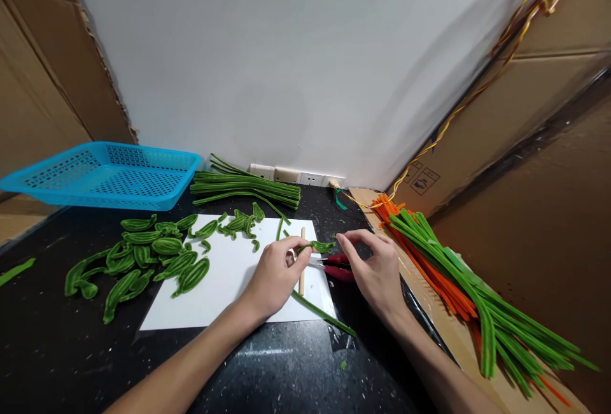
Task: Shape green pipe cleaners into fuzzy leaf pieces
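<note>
My left hand [277,271] pinches one end of a small green pipe-cleaner leaf [323,247] between thumb and index finger, above the right part of a white sheet of paper [214,302]. To its right, my right hand [377,267] is closed, thumb and index finger drawn together near the leaf's free tip; whatever is between them is too small to make out. Red-handled pliers [338,272] lie under and between the hands, their jaws partly behind my left fingers. A thin wooden stick [301,283] lies on the paper, its middle hidden by my left hand.
Several looped green pipe-cleaner leaves [167,246] lie to the left. A blue basket [176,194] stands behind them. Green pipe cleaners [243,188] are bundled by the wall sockets [286,175]. More green stems [458,274] and orange stems [439,280] rest on cardboard at right.
</note>
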`<state>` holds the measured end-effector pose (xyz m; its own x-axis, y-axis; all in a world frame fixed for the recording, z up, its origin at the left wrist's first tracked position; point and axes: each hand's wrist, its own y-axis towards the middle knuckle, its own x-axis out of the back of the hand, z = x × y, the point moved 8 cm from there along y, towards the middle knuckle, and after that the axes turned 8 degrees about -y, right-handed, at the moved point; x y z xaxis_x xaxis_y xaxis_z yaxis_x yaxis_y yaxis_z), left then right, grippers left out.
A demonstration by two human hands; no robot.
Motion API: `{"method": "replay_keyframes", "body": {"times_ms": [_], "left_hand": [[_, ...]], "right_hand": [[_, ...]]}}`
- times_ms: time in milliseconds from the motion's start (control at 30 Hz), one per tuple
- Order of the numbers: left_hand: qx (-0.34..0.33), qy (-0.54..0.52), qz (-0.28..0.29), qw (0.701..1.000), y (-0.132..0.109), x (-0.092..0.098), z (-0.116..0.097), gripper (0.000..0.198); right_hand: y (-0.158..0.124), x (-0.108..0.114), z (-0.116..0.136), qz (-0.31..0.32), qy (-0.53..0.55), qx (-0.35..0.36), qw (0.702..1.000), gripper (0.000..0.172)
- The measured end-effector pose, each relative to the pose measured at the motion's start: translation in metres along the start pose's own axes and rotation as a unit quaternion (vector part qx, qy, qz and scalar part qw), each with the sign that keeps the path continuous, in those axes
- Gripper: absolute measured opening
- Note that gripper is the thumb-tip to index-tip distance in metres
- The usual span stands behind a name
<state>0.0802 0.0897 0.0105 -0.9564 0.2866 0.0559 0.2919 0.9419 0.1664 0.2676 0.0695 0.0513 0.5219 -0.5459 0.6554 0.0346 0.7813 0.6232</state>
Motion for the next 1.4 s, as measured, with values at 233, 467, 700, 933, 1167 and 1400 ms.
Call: {"method": "replay_keyframes", "body": {"times_ms": [233,467,700,933,1167,1400], "left_hand": [[-0.034,-0.027,0.051,0.998,0.000,-0.007,-0.002,0.030],[-0.024,-0.027,0.078,0.996,-0.001,-0.009,-0.003,0.030],[-0.030,-0.017,0.097,0.995,-0.002,-0.009,-0.005,0.028],[-0.035,-0.023,0.121,0.992,-0.003,-0.009,-0.013,0.024],[0.042,-0.134,0.174,0.975,-0.004,-0.013,-0.008,0.031],[0.081,-0.191,0.199,0.958,-0.006,-0.017,-0.003,0.029]], "right_hand": [[-0.008,-0.009,0.037,0.077,0.127,0.128,0.981,0.026],[-0.012,-0.010,0.043,0.063,0.084,0.203,0.974,0.019],[-0.013,-0.009,0.043,0.071,0.084,0.214,0.970,0.017],[-0.015,-0.012,0.052,0.113,0.081,0.242,0.960,0.014],[-0.018,-0.011,0.060,0.134,0.082,0.264,0.952,0.017],[-0.021,-0.012,0.061,0.136,0.130,0.256,0.948,0.017]]}}
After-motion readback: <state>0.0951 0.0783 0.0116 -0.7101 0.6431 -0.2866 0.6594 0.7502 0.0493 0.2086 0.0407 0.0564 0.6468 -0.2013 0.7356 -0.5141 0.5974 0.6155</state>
